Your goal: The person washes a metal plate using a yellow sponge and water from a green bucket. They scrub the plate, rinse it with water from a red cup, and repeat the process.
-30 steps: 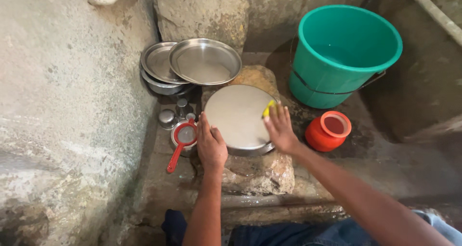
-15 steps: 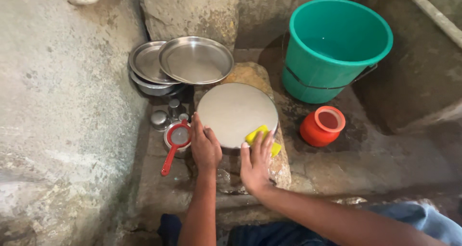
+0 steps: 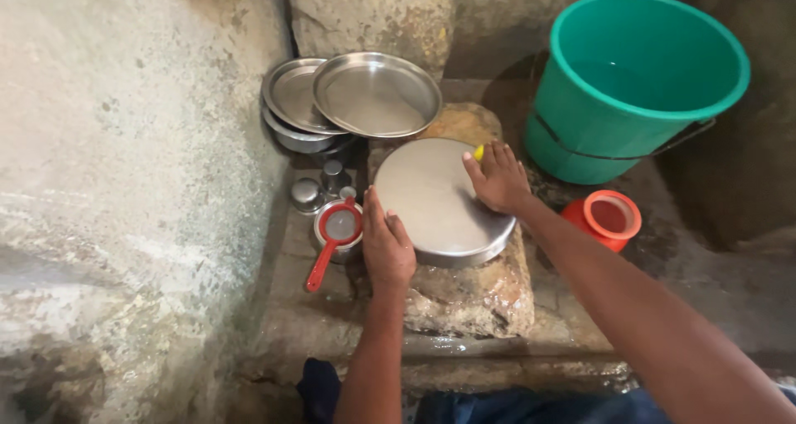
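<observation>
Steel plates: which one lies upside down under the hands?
The overturned steel plate on the stone, held by the left hand and right hand. The stacked plates behind face up, untouched.

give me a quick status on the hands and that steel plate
Left hand steadies near rim of upturned steel plate on stone. Right hand presses yellow scrubber on plate's far edge. Red strainer beside left hand, not blocking.

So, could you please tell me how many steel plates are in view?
3: one upside down on the stone under both hands, and two leaning at the back, the front plate overlapping the rear plate. More may be hidden in the stack beneath them.
</observation>
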